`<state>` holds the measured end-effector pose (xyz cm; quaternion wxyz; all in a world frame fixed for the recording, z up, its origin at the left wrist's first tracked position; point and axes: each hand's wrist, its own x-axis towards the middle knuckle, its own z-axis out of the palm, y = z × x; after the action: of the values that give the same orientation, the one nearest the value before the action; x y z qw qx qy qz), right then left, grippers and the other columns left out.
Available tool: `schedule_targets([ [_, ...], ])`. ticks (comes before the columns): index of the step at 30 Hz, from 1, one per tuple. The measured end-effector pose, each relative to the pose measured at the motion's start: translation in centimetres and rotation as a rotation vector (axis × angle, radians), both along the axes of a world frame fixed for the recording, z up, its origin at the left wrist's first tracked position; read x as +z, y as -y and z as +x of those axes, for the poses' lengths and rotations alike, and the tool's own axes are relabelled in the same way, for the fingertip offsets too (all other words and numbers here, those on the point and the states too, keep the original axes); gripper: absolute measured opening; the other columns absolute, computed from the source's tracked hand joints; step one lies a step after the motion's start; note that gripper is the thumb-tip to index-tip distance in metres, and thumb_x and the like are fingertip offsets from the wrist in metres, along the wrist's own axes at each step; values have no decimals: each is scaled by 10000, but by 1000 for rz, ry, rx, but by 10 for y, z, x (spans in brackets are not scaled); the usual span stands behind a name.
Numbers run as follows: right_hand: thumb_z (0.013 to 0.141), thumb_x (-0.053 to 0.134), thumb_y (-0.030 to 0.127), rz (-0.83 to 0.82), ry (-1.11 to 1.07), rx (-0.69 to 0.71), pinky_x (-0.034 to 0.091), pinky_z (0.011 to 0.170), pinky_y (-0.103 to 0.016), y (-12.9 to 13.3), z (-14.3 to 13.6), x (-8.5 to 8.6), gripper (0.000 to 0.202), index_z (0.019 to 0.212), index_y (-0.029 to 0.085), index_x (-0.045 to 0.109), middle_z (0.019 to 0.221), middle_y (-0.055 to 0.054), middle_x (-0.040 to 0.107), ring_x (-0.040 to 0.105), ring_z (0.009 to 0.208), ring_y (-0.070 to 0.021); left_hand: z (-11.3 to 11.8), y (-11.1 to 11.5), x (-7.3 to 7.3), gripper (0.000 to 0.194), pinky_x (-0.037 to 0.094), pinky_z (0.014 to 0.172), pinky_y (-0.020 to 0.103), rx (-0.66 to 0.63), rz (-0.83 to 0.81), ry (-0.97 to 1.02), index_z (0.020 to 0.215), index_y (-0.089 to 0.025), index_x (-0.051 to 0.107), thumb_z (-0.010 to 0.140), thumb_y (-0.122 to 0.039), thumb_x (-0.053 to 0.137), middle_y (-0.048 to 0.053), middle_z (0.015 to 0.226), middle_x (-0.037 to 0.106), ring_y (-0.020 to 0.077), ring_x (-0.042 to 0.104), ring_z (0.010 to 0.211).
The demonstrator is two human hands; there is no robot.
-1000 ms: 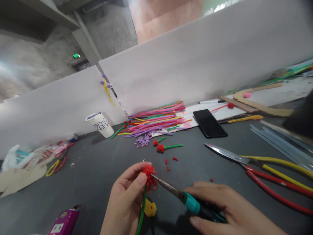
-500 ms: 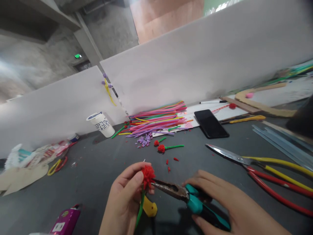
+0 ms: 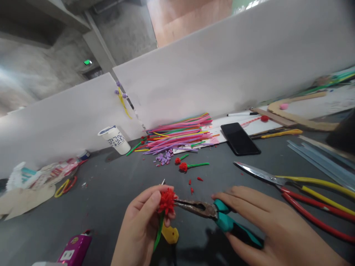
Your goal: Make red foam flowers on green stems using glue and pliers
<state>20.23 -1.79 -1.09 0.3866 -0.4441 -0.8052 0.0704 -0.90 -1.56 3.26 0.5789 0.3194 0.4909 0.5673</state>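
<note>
Head view: a fluffy red flower point(image 3: 167, 201) is pinched between the thumb and fingers of the left hand point(image 3: 142, 218), low in the middle, and its green stem point(image 3: 158, 233) is pointed down. Pliers point(image 3: 224, 221) with teal and black handles are held in the right hand point(image 3: 259, 216), and the red petals are touched by their tips. Whether a petal is nipped cannot be told. Two small red flowers point(image 3: 183, 167) are seen behind on the gray table point(image 3: 111, 207), near some red bits point(image 3: 192, 190). Big scissors point(image 3: 256, 173) are laid to the right.
</note>
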Motion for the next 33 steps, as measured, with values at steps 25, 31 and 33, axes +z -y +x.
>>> schedule_targets([
  [25,719,528,123,-77,-64,61,522,583,-230,3,-2,-1,204,803,255,659,797,-21,689,662,678,-168,-9,3,-1,345,517,647,164,-52,24,-138,859,-197,828,580,-393,877,60,805,793,147,675,710],
  [31,705,528,121,-56,-67,50,515,562,-221,2,-2,6,179,752,253,639,779,-18,690,659,658,-162,-2,4,2,287,526,647,163,-8,45,-213,844,-225,827,560,-268,844,40,786,803,160,703,744],
  [33,701,521,124,-48,-77,41,504,533,-219,2,-2,8,177,734,258,632,770,-12,692,654,639,-159,0,4,1,273,525,619,166,-10,59,-217,862,-233,815,592,-262,831,36,756,802,144,689,687],
])
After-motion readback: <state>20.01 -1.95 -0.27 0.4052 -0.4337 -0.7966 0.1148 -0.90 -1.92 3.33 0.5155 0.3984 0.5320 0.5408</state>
